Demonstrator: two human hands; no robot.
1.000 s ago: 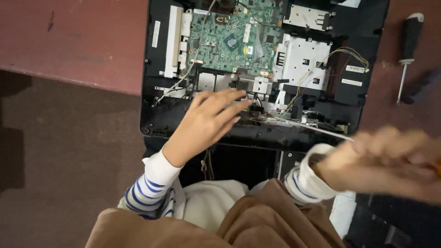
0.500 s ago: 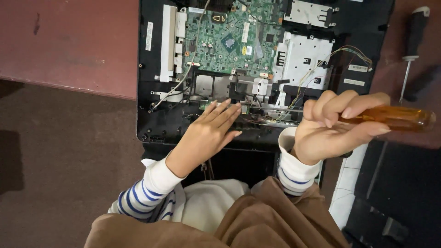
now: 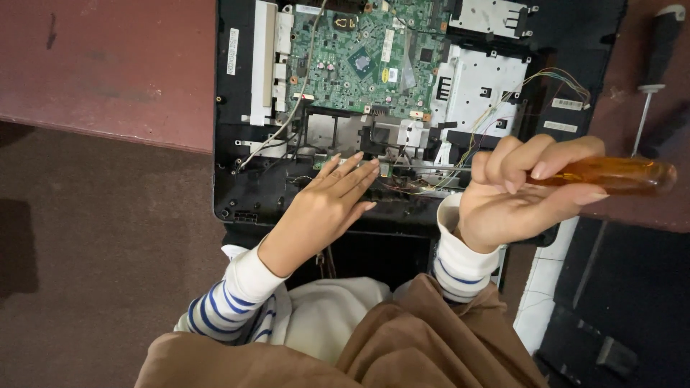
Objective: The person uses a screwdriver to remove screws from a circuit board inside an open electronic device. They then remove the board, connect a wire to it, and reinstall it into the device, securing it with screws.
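laptop base (image 3: pixel 244 194) on table (image 3: pixel 108 72), screwdriver (image 3: pixel 650 72) right

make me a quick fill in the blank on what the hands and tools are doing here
1. The right hand grips a screwdriver with an ____ handle.
2. The left hand rests flat on the opened ____.
3. The circuit board is ____ in colour.
4. A second screwdriver, lying on the table, has a ____ handle.

Missing words: orange; laptop; green; black
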